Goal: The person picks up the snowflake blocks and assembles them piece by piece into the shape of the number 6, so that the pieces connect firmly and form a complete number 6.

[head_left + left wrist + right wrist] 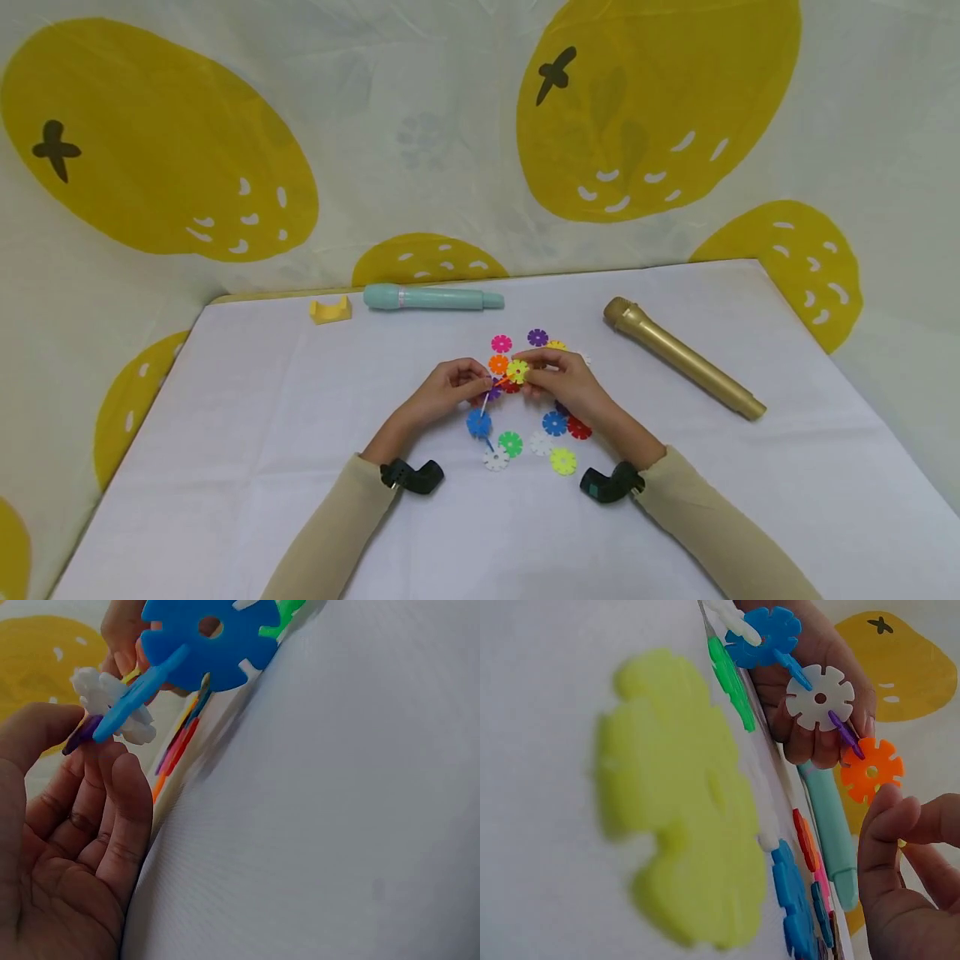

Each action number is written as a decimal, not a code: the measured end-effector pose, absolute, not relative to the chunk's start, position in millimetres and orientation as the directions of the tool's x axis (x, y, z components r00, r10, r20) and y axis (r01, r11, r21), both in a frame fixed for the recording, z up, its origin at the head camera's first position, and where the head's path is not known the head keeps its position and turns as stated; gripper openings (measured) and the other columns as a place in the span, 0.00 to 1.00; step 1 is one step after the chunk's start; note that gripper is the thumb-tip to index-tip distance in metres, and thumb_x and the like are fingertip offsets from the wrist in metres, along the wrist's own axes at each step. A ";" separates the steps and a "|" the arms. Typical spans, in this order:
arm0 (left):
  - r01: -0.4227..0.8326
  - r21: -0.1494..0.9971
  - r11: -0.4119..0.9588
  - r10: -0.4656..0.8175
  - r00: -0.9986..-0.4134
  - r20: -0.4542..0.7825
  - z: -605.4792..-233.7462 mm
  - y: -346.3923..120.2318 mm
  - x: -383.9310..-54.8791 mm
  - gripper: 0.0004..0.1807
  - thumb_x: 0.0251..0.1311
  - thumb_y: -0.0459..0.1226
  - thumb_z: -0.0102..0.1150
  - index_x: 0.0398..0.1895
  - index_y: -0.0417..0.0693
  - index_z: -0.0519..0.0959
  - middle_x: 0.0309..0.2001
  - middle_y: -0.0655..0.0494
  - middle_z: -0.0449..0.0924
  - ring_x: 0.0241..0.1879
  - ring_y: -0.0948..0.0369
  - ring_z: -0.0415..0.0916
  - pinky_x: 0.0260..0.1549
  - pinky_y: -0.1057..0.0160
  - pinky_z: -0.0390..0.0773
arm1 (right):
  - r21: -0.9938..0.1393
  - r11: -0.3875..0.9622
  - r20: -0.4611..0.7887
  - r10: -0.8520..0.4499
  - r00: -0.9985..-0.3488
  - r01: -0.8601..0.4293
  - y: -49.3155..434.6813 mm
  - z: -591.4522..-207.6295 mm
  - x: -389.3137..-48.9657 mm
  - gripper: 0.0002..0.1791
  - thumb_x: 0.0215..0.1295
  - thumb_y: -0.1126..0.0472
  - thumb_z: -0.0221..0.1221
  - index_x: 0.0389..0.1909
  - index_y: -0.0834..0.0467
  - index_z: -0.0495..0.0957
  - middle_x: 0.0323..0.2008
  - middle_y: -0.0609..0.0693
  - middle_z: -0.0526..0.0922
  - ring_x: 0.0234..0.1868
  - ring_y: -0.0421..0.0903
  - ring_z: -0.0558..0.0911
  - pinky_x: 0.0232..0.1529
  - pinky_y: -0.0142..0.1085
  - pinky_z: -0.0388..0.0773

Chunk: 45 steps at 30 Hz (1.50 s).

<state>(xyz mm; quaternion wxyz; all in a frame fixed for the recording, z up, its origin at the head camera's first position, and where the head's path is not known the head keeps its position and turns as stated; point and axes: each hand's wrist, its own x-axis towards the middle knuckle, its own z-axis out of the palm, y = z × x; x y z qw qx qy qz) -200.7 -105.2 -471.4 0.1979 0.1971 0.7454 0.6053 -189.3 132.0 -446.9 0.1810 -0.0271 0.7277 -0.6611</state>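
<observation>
A chain of notched plastic snowflake discs hangs between both hands. My left hand point(448, 390) pinches the purple disc point(81, 736) between thumb and fingers. Below it the chain runs through a white disc point(820, 697) and blue discs point(478, 423) down to another white disc point(496, 458) near the table. On the other side an orange disc point(871, 771) is joined to the purple one. At its far end, my right hand point(567, 382) pinches a yellow disc point(517, 372), mostly hidden by the fingers in the right wrist view.
Loose discs lie around the hands, among them a green one point(511, 443), a yellow one point(563, 461) and a pink one point(501, 343). A mint microphone-shaped toy point(435, 297), a yellow holder point(331, 311) and a gold microphone point(684, 358) lie farther back on the white cloth point(247, 433).
</observation>
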 end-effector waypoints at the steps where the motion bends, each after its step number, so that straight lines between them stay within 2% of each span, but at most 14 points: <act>1: 0.050 0.981 0.188 0.535 -0.843 -0.059 -471.5 -105.2 -200.7 0.11 0.68 0.34 0.55 0.44 0.33 0.75 0.32 0.55 0.80 0.29 0.61 0.76 0.34 0.68 0.79 | -0.973 0.121 -0.224 -0.285 -0.932 0.196 131.5 -447.3 -188.8 0.19 0.67 0.65 0.59 0.57 0.62 0.77 0.37 0.54 0.82 0.31 0.45 0.82 0.38 0.30 0.81; 11: 0.042 0.970 0.240 0.515 -0.853 -0.091 -471.7 -106.0 -200.7 0.12 0.69 0.36 0.55 0.46 0.34 0.77 0.35 0.55 0.81 0.32 0.63 0.76 0.36 0.70 0.77 | -0.987 0.061 -0.158 -0.314 -0.936 0.146 128.5 -450.2 -185.9 0.18 0.64 0.65 0.63 0.53 0.67 0.75 0.40 0.54 0.80 0.35 0.44 0.84 0.38 0.33 0.82; 14: 0.037 0.970 0.242 0.515 -0.852 -0.096 -470.3 -105.6 -200.3 0.13 0.69 0.38 0.55 0.46 0.35 0.77 0.34 0.56 0.81 0.30 0.63 0.74 0.32 0.70 0.76 | -0.987 0.049 -0.160 -0.312 -0.937 0.152 128.5 -450.1 -185.7 0.17 0.63 0.65 0.64 0.50 0.68 0.75 0.39 0.54 0.81 0.35 0.43 0.84 0.39 0.34 0.82; 19: 0.040 0.964 0.261 0.506 -0.856 -0.102 -469.7 -104.3 -200.0 0.12 0.69 0.39 0.56 0.45 0.37 0.78 0.31 0.58 0.79 0.27 0.63 0.71 0.27 0.71 0.71 | -0.987 0.085 -0.159 -0.326 -0.932 0.139 127.2 -450.5 -185.2 0.15 0.62 0.64 0.65 0.46 0.67 0.76 0.38 0.53 0.82 0.36 0.45 0.84 0.39 0.33 0.82; 28: 0.089 0.961 0.263 0.531 -0.845 -0.067 -473.5 -105.0 -202.0 0.10 0.67 0.38 0.58 0.42 0.39 0.79 0.31 0.57 0.79 0.28 0.62 0.70 0.29 0.71 0.71 | -0.983 0.127 -0.173 -0.386 -0.906 0.134 127.7 -452.3 -185.7 0.14 0.62 0.63 0.66 0.44 0.66 0.78 0.38 0.54 0.83 0.37 0.47 0.83 0.41 0.33 0.82; 33: 0.088 0.960 0.265 0.511 -0.857 -0.063 -473.0 -105.9 -201.0 0.09 0.68 0.37 0.57 0.42 0.39 0.79 0.32 0.57 0.78 0.29 0.62 0.70 0.32 0.71 0.72 | -0.976 0.203 -0.170 -0.501 -0.849 0.076 130.8 -453.6 -186.9 0.11 0.60 0.63 0.67 0.41 0.64 0.80 0.38 0.53 0.83 0.38 0.48 0.83 0.43 0.33 0.81; 36: 0.090 0.963 0.255 0.496 -0.867 -0.050 -472.8 -106.3 -200.7 0.10 0.68 0.36 0.57 0.43 0.38 0.78 0.33 0.57 0.78 0.30 0.62 0.70 0.32 0.71 0.73 | -0.969 0.247 -0.137 -0.598 -0.790 -0.019 132.5 -453.8 -187.3 0.09 0.60 0.64 0.67 0.39 0.64 0.81 0.36 0.52 0.84 0.36 0.47 0.82 0.42 0.32 0.80; 40: 0.089 0.966 0.244 0.489 -0.871 -0.043 -472.9 -106.2 -201.0 0.10 0.68 0.36 0.56 0.44 0.35 0.77 0.33 0.56 0.78 0.30 0.62 0.70 0.32 0.71 0.73 | -0.956 0.264 -0.102 -0.707 -0.700 -0.127 134.2 -455.3 -187.9 0.08 0.59 0.65 0.67 0.38 0.63 0.82 0.35 0.52 0.83 0.33 0.44 0.79 0.38 0.30 0.78; 45: 0.076 0.964 0.254 0.480 -0.876 -0.057 -473.4 -105.2 -201.9 0.11 0.68 0.34 0.56 0.46 0.34 0.77 0.33 0.57 0.78 0.30 0.62 0.70 0.32 0.73 0.73 | -0.945 0.261 -0.087 -0.781 -0.619 -0.196 134.7 -456.0 -186.8 0.11 0.56 0.64 0.70 0.40 0.61 0.82 0.35 0.53 0.82 0.30 0.41 0.74 0.31 0.27 0.72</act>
